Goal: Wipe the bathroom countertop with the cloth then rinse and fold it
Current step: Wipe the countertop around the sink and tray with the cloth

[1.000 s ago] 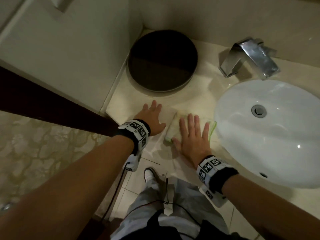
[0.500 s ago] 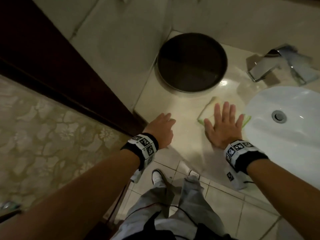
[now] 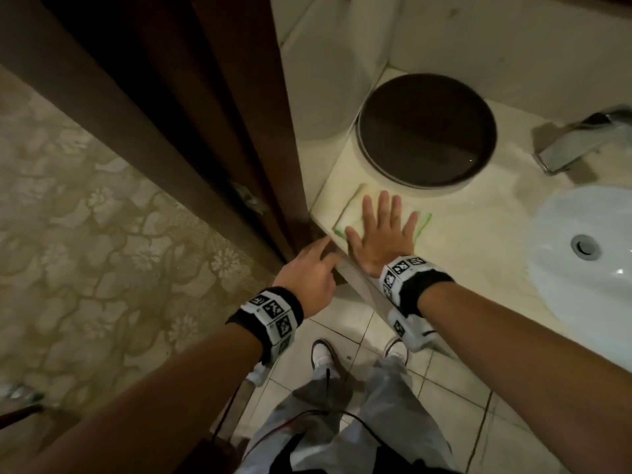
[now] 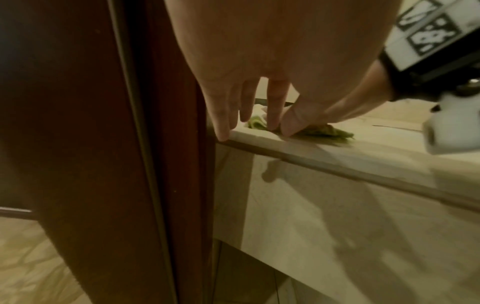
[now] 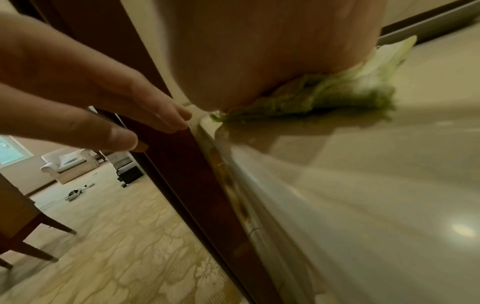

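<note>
Right hand (image 3: 379, 239) is flat, palm down, fingers straight and spread, pressing the cloth (image 3: 352, 208) onto the table (image 3: 478, 234); nothing curled round it. Cloth is folded, pale with a green edge, and sits under the palm and fingers at the table's front-left corner; bits stick out past the fingertips, past the thumb side and past the little-finger side. Right wrist view shows the heel of the hand right on the green edge (image 5: 324, 96), which bunches slightly at the table's front lip. Left hand (image 3: 307, 271) is just beside the right hand's thumb side, off the tabletop, fingers straight and loosely together, holding nothing. Left wrist view shows 1 fingertip (image 4: 223, 134) touching the rounded front edge at the corner; the other fingers hang just over it, contact cannot be told. Beyond the right fingertips, near but apart from the cloth, sits a round dark tray (image 3: 427, 128) against the back wall. Further off on the little-finger side is the white sink basin (image 3: 581, 285) with its drain (image 3: 585, 247), and beyond that the chrome faucet (image 3: 578, 142), blurred. On the left hand's outer side stands a dark wooden door frame (image 3: 205, 114), then patterned carpet (image 3: 85, 251). Below both wrists: tiled floor (image 3: 444, 405), grey trousers, 2 shoes.
</note>
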